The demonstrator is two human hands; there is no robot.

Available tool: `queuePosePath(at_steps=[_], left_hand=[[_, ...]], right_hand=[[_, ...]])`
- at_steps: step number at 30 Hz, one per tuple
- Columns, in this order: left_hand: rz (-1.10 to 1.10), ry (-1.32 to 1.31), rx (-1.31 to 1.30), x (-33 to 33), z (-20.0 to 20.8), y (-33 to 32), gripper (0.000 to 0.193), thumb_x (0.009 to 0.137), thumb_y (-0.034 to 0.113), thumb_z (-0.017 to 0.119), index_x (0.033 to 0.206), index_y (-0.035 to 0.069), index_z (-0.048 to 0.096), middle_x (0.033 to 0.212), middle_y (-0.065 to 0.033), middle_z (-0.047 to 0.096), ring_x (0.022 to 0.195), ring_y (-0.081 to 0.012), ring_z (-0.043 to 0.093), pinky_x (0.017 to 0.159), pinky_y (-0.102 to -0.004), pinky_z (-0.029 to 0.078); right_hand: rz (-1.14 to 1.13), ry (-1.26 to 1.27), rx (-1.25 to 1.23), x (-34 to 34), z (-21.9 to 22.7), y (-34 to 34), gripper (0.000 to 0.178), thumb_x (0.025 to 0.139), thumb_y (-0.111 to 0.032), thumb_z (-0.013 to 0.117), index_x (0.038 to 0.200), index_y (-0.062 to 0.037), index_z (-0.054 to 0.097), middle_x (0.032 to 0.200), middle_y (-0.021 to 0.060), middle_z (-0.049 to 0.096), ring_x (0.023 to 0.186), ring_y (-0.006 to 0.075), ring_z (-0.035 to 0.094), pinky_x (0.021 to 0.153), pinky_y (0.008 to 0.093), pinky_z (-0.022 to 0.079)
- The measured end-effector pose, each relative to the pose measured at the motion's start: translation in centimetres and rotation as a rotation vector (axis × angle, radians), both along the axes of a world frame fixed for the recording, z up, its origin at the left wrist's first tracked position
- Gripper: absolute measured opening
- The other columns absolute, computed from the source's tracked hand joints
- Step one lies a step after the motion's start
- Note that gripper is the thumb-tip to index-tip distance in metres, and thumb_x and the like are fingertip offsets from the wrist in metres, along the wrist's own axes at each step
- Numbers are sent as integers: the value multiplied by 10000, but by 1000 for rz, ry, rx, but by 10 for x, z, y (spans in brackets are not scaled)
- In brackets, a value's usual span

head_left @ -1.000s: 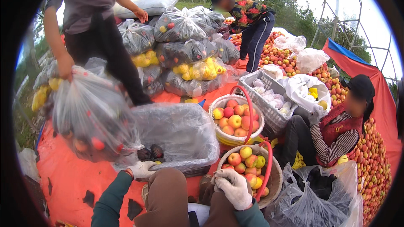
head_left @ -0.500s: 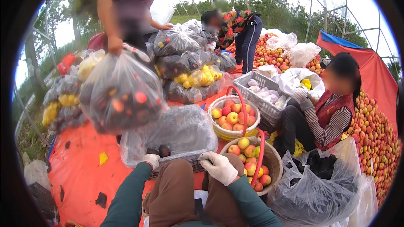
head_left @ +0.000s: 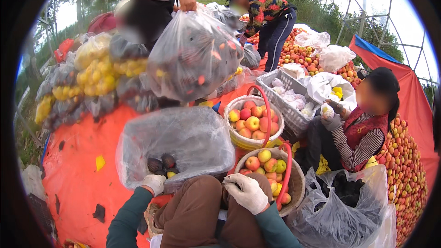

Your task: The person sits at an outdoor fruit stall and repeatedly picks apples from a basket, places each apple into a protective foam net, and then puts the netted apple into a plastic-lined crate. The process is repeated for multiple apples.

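Note:
My left hand (head_left: 155, 183), in a white glove, is closed at the near left corner of a crate lined with clear plastic (head_left: 206, 131). Just inside that corner lie several apples in dark wrapping (head_left: 161, 163), one showing yellow and red. My right hand (head_left: 248, 194), also gloved, rests on my right knee, fingers loosely extended and holding nothing visible. Right beside it stands a basket (head_left: 301, 188) with a red handle, full of red-yellow apples (head_left: 268, 165). A second basket of apples (head_left: 254, 121) is behind that one.
A person lifts a big clear bag (head_left: 195, 57) beyond the crate. Another person bends at the back. A seated person at right holds a net-wrapped apple (head_left: 327, 111) beside a grey crate (head_left: 278, 94). Loose apples (head_left: 404, 174) pile up at right; filled bags (head_left: 94, 80) stack at left.
The standing person has swung the big bag from left to right, behind the crate. My view has shifted, showing more of the wrapped apples. My hands keep their places at crate and knee.

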State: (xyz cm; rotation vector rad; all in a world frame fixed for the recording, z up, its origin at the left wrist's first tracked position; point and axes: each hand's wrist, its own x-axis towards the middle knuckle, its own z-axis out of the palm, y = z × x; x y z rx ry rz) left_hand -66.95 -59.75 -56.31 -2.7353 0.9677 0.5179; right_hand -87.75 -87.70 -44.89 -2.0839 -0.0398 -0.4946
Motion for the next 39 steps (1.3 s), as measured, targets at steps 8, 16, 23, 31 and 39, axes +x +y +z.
queuePosePath(at_steps=[8, 16, 23, 31, 39], left_hand=[[-98, 68, -140, 17, -11, 8, 217, 750, 144, 464, 914, 77, 589, 889, -153, 619, 870, -341, 604, 742, -450, 474], [-169, 232, -280, 26, -17, 26, 128, 699, 126, 534, 791, 37, 546, 825, -162, 556, 779, -343, 570, 682, -444, 473], [5, 357, -313, 34, -13, 15, 272, 752, 257, 581, 897, 36, 516, 932, -170, 540, 861, -361, 555, 730, -450, 464], [-2, 81, -502, 25, -50, 28, 284, 735, 186, 646, 990, 81, 577, 881, -168, 618, 821, -371, 600, 721, -431, 481], [80, 46, -453, 14, -44, 10, 242, 761, 194, 618, 970, 76, 586, 881, -191, 618, 840, -384, 588, 736, -421, 463]], right_hand=[[129, 143, 29, 26, 4, -6, 149, 808, -80, 603, 944, -20, 618, 835, 119, 636, 745, 244, 633, 665, 305, 502], [350, 585, 181, 52, 15, -17, 148, 777, -53, 635, 923, -31, 622, 829, 100, 623, 717, 231, 619, 639, 297, 494], [16, 511, 813, 36, 21, -9, 134, 787, 4, 615, 919, 23, 597, 873, 128, 621, 791, 218, 613, 691, 294, 487], [-82, 211, 265, 2, 11, 1, 147, 794, -99, 597, 920, -24, 603, 884, 107, 624, 802, 259, 610, 713, 324, 489], [-183, 3, 174, -38, -4, 3, 145, 829, -81, 553, 952, -16, 594, 845, 78, 630, 738, 182, 623, 671, 280, 492]])
